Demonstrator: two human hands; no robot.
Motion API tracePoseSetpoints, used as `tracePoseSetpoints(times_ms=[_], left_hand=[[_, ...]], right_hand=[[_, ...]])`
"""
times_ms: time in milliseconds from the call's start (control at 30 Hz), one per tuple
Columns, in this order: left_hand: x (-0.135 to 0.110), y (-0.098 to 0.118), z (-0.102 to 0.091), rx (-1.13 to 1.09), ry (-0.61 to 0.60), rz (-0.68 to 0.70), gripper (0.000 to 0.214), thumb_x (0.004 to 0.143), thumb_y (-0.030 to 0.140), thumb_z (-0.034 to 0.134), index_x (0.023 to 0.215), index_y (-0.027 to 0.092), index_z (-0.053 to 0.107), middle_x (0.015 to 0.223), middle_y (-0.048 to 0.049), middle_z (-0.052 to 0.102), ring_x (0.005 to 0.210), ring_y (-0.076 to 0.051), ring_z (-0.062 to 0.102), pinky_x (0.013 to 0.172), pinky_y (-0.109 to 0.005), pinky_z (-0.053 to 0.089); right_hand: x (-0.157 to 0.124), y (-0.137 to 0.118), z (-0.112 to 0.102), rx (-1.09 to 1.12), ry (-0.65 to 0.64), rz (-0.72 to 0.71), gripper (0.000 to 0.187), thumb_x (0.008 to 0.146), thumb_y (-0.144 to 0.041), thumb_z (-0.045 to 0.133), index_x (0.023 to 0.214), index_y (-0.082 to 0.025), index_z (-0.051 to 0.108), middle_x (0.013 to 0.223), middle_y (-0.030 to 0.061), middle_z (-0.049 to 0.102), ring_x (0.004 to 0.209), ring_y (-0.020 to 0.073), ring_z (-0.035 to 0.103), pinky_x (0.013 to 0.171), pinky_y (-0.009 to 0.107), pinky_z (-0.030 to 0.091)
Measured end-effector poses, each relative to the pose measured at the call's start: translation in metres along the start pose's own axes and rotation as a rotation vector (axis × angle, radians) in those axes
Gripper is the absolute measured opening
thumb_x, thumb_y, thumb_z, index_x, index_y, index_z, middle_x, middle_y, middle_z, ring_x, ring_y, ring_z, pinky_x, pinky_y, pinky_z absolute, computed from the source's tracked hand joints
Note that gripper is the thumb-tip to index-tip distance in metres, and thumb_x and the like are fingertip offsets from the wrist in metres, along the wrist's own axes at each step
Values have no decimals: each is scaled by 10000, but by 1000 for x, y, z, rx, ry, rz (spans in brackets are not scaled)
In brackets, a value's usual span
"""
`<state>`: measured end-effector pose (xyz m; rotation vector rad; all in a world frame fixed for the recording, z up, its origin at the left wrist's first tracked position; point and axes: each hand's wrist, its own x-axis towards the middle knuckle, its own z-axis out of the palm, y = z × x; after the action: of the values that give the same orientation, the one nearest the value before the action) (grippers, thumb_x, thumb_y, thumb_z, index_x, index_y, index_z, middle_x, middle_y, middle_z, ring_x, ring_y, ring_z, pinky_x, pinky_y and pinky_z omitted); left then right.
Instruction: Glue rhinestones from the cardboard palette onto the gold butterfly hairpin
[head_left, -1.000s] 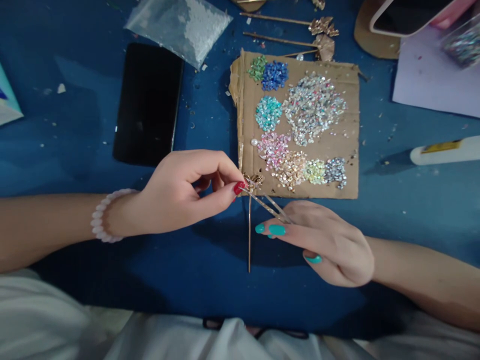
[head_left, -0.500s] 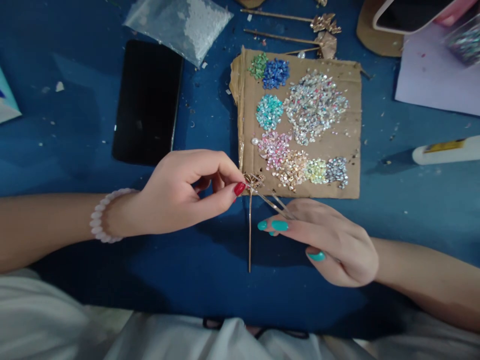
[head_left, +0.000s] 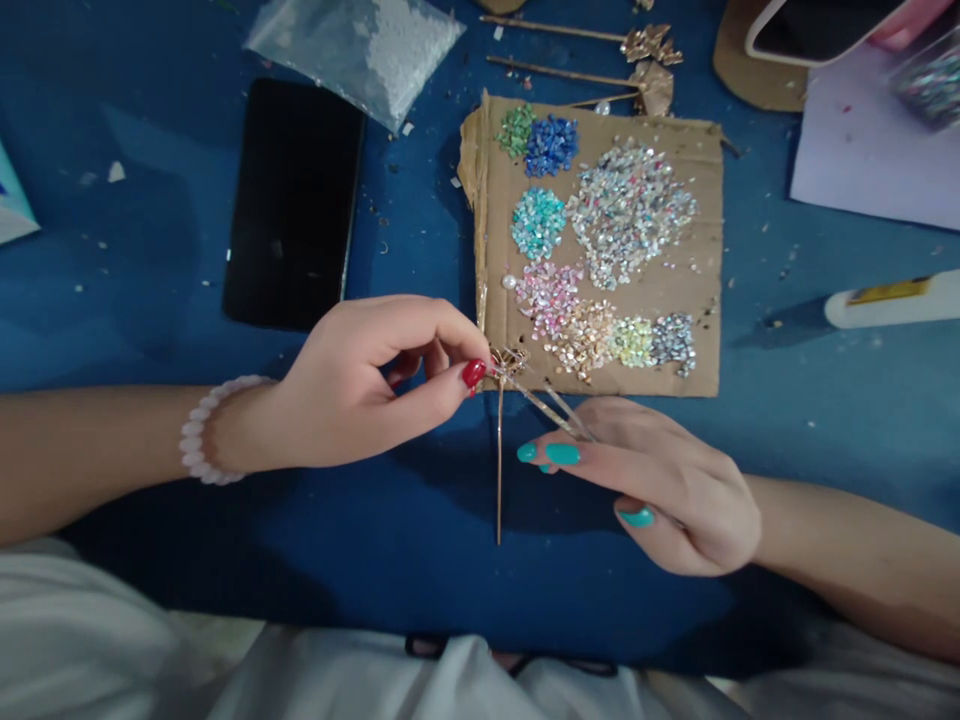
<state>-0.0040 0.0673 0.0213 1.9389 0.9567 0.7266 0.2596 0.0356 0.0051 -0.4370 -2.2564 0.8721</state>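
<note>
A gold hair stick [head_left: 499, 470] lies over the near edge of the cardboard, its openwork wire head [head_left: 513, 357] on the board and its stem pointing towards me. My left hand [head_left: 390, 385] is closed at the left of that head, thumb and forefinger pinched together; what is between the fingertips is too small to make out. From the right, my right hand [head_left: 652, 480] grips slim tweezers [head_left: 559, 412], whose tips reach to the head close by my left fingertips. Their two arms stand slightly apart towards the hand.
Small heaps of coloured chips [head_left: 631, 212] and a pearl bead [head_left: 509, 282] lie on the cardboard [head_left: 697, 300]. Around it are a black phone [head_left: 294, 205], a plastic bag of white bits [head_left: 360, 50], more gold hair sticks [head_left: 555, 28] and a white tube-like object [head_left: 892, 300].
My left fingertips have shifted slightly left, away from the tweezer tips. My right hand and the tweezers have moved very little, and the hair stick has stayed in place.
</note>
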Motion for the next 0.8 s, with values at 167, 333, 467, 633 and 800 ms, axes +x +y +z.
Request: tracePoseSetpoints(times_ms=[167, 333, 467, 633, 800], left_hand=[[-1, 0, -1, -20, -5, 6, 119, 897, 135, 592, 888, 241, 646, 729, 33, 680, 575, -73, 596, 498, -232, 442], [-1, 0, -1, -42, -15, 6, 129, 901, 131, 587, 889, 249, 638, 722, 44, 663, 560, -68, 590, 501, -239, 438], [-1, 2, -3, 0, -3, 16, 123, 908, 134, 576, 888, 238, 638, 731, 35, 674, 574, -76, 607, 513, -239, 447], [2, -10, -9, 391, -24, 169, 97, 944, 178, 591, 937, 207, 683, 755, 25, 697, 598, -85, 612, 518, -238, 410], [8, -31, -17, 940, 19, 313, 190, 1000, 204, 529, 909, 174, 694, 737, -9, 694, 642, -142, 641, 520, -277, 365]], right_hand=[[-2, -1, 0, -7, -3, 5, 371, 1047, -243, 378, 1338, -92, 552, 1004, 131, 767, 919, 193, 746, 805, 329, 633], [-2, -1, -1, 4, -8, 3, 373, 1055, -262, 376, 1351, -105, 540, 962, 116, 763, 930, 192, 749, 806, 328, 630], [-2, -1, -3, 20, -28, -18, 365, 1052, -253, 380, 1347, -103, 534, 930, 115, 755, 930, 196, 751, 795, 333, 626], [-5, -1, -2, 17, -18, -67, 359, 1064, -265, 370, 1325, -92, 544, 902, 120, 743, 904, 197, 730, 760, 342, 611], [-8, -1, 7, 20, 39, -133, 349, 1075, -268, 359, 1236, -64, 592, 931, 130, 748, 845, 185, 694, 694, 334, 576]])
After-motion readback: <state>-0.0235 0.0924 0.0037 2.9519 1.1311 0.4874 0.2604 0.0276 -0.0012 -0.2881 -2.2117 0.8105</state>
